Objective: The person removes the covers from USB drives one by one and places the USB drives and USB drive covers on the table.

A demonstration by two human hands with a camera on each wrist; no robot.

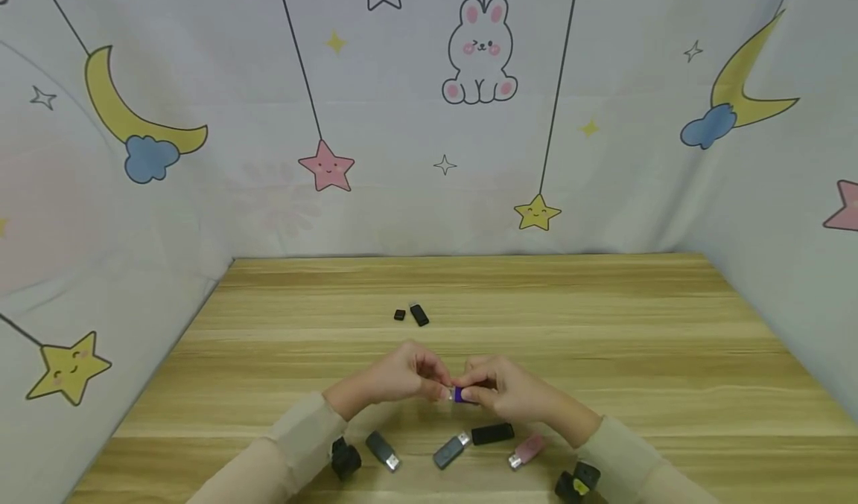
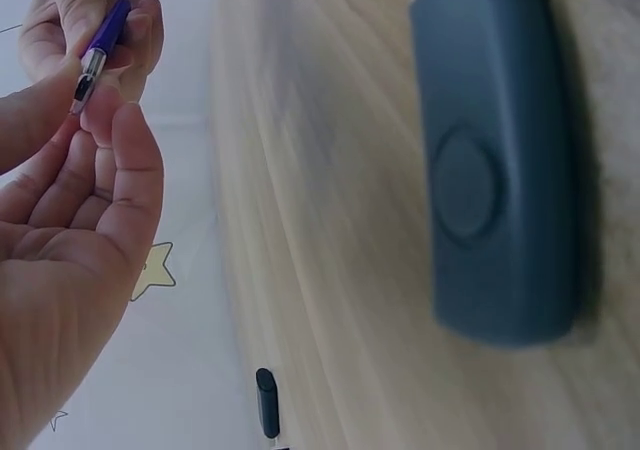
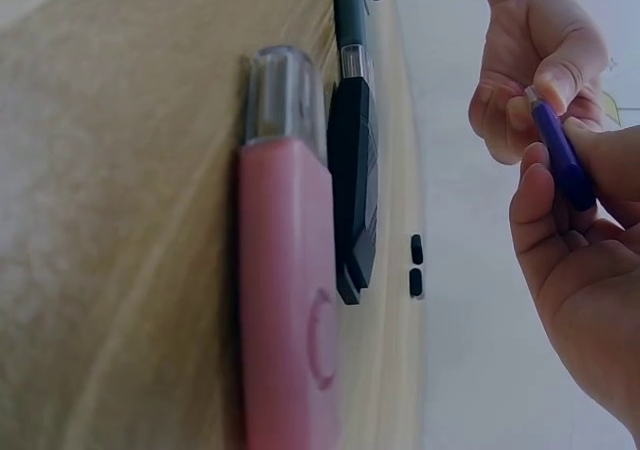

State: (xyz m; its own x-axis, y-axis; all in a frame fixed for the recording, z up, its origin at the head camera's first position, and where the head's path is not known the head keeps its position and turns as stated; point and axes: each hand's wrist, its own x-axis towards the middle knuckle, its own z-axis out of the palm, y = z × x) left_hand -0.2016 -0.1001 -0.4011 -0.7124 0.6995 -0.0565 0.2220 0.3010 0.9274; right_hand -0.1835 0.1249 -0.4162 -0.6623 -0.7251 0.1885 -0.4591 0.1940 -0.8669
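A purple USB stick [image 1: 461,394] is held between my two hands above the wooden table, its plug end towards the left. The thumb and fingers of my right hand [image 1: 507,391] grip its purple body [image 3: 563,160]. My left hand [image 1: 405,377] pinches the silver, clear-looking tip [image 2: 82,92] between thumb and forefinger. Part of the stick is hidden by the fingers. Below the hands in the head view lie a grey USB stick [image 1: 450,451], a black one [image 1: 492,434] and a pink one [image 1: 526,451]; the pink one's clear plug end [image 3: 285,95] shows in the right wrist view.
Another grey USB stick [image 1: 382,450] lies by my left forearm. Farther back on the table [image 1: 603,303] are a small black stick [image 1: 418,315] and a tiny black piece [image 1: 399,315]. Black wrist cameras [image 1: 345,459] sit under both forearms. A printed curtain [image 1: 402,117] encloses the table.
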